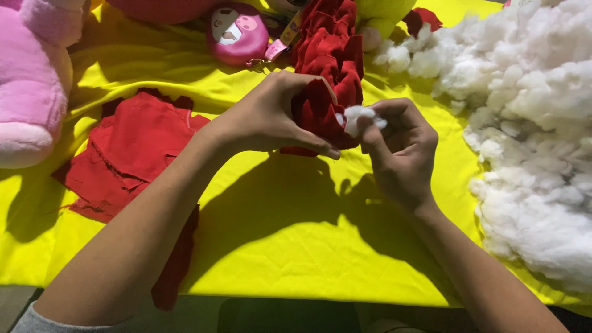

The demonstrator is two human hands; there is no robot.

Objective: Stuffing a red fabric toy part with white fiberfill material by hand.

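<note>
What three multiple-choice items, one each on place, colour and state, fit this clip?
1. Where is the big stuffing pile? A left of the hands B right of the hands C on the floor
2. What colour is the table cloth? A yellow B blue C white
3. What does the right hand hold? A scissors B nothing C a white tuft

Answers: 1 B, it fills the right edge. 2 A, yellow shows around both arms. 3 C, its fingers pinch the tuft against the red fabric piece gripped by the left hand.
</note>
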